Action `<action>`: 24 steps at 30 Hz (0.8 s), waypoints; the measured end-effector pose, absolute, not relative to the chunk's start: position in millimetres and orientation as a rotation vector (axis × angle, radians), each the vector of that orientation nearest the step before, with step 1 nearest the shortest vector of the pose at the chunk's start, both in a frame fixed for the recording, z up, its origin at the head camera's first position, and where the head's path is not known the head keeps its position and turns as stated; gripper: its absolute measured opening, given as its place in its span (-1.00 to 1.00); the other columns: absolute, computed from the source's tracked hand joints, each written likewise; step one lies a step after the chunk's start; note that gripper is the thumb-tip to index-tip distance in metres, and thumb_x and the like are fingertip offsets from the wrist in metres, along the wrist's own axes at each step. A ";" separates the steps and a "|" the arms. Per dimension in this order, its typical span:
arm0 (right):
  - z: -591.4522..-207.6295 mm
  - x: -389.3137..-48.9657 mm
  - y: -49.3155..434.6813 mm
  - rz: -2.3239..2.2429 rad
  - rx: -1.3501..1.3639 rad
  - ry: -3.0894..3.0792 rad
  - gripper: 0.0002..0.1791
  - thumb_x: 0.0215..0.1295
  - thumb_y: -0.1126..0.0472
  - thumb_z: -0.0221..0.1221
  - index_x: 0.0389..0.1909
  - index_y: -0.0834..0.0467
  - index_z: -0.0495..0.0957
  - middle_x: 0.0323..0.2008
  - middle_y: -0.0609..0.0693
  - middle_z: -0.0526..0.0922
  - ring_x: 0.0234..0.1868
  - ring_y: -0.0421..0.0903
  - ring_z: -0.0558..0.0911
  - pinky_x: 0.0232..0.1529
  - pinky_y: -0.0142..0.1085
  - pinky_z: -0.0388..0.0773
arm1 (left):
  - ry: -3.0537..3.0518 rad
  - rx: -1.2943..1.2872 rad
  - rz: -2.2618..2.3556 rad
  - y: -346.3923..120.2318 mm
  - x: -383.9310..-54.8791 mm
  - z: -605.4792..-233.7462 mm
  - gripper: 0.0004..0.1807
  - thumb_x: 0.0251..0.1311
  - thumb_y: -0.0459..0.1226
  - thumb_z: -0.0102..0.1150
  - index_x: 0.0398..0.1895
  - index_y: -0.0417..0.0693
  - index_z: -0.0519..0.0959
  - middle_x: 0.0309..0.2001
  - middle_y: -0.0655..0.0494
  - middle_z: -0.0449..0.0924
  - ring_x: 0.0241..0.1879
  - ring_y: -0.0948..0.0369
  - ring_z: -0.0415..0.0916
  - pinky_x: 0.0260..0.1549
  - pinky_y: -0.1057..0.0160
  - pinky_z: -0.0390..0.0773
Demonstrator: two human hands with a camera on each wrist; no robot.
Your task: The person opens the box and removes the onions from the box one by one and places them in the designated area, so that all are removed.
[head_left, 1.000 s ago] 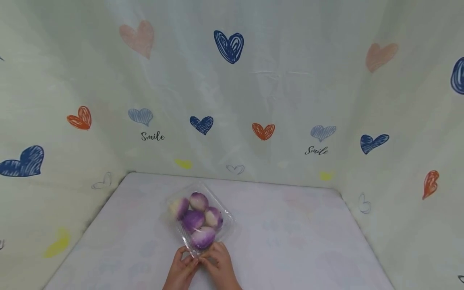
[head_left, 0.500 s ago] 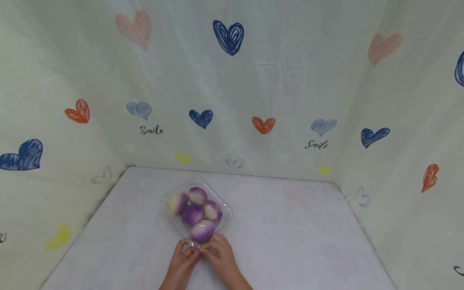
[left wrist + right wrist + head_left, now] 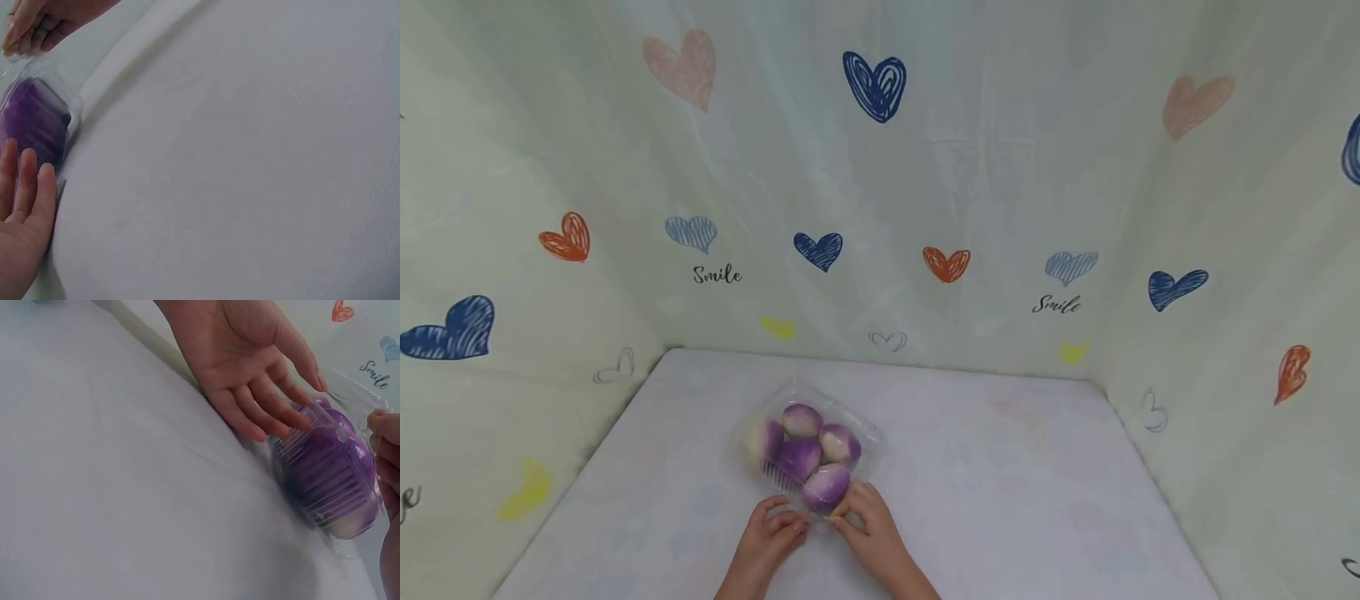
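A clear plastic clamshell box [image 3: 779, 477] rests near the table's front with several purple-and-white turnips [image 3: 799, 458] inside. My right hand [image 3: 874, 532] pinches the box's near edge between thumb and fingers; the right wrist view shows this pinch at the lid's rim. Beside it on the left, my left hand [image 3: 766, 540] is at the near corner. Its fingers [image 3: 26, 181] look extended along the box's side in the left wrist view. In the right wrist view its thumb reaches the lid's edge. Ribs on the box wall [image 3: 328, 494] partly blur the turnips.
A white cloth covers the table [image 3: 1000, 500], and its far edge meets a pale curtain [image 3: 985, 200] printed with hearts and "Smile". The same curtain rises on the left and right sides.
My hands have drawn slightly apart, the left fingers leaving the right fingertips. The box has turned a little, and its ribbed near-left wall shows more. The head view has shifted slightly.
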State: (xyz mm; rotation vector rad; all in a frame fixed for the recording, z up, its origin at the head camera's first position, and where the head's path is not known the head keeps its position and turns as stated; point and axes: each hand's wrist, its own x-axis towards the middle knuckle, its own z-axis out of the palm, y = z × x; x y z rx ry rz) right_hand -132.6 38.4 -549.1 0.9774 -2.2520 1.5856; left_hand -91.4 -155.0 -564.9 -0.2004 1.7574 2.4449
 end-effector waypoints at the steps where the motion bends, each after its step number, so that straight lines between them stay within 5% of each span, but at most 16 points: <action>1: -549.0 -132.5 39.9 1.589 0.978 -2.266 -0.91 0.23 0.26 0.26 -0.41 0.03 0.56 -0.38 -0.18 0.49 -0.23 -0.21 0.44 -0.17 -0.38 0.45 | 1.787 -0.237 2.435 -157.6 -90.8 -563.7 -0.43 0.31 -0.46 0.10 0.25 -0.32 0.03 -0.15 0.00 0.56 -0.14 0.19 0.57 -0.07 0.24 0.60; 8: -537.5 -126.1 46.2 1.601 0.988 -2.217 -0.86 0.21 0.41 0.23 -0.41 0.12 0.52 -0.37 -0.05 0.48 -0.25 -0.12 0.45 -0.23 -0.27 0.48 | 1.885 -0.446 2.409 -174.8 -89.0 -561.8 -0.23 0.31 -0.42 0.11 0.42 -0.23 -0.14 0.05 -0.16 0.48 -0.12 0.25 0.56 -0.08 0.19 0.62; 13: -511.1 -118.8 52.5 1.646 1.004 -2.155 -0.82 0.15 0.55 0.19 -0.40 0.23 0.47 -0.39 0.09 0.46 -0.30 -0.03 0.47 -0.27 -0.23 0.50 | 2.002 -0.570 2.361 -186.8 -93.9 -558.0 -0.07 0.28 -0.42 0.16 0.48 -0.17 -0.29 0.29 -0.38 0.18 -0.12 0.31 0.51 -0.10 0.28 0.61; 17: -506.4 -122.6 59.5 1.687 1.032 -2.087 -0.77 0.13 0.63 0.15 -0.39 0.24 0.44 -0.40 0.12 0.45 -0.32 -0.02 0.47 -0.29 -0.23 0.50 | 2.179 -0.620 2.202 -198.4 -100.3 -555.0 0.03 0.28 -0.28 0.23 0.51 -0.08 -0.36 0.38 -0.32 0.05 0.06 0.20 0.40 -0.12 0.42 0.52; 24: -500.3 -125.1 68.3 1.696 1.003 -2.027 -0.80 0.18 0.63 0.09 -0.40 0.28 0.41 -0.40 0.12 0.44 -0.32 -0.04 0.46 -0.25 -0.28 0.49 | 2.311 -0.584 2.187 -211.7 -113.0 -546.7 0.11 0.17 -0.36 0.33 0.52 -0.12 -0.32 0.44 -0.35 -0.07 0.35 -0.19 0.05 0.27 -0.08 0.21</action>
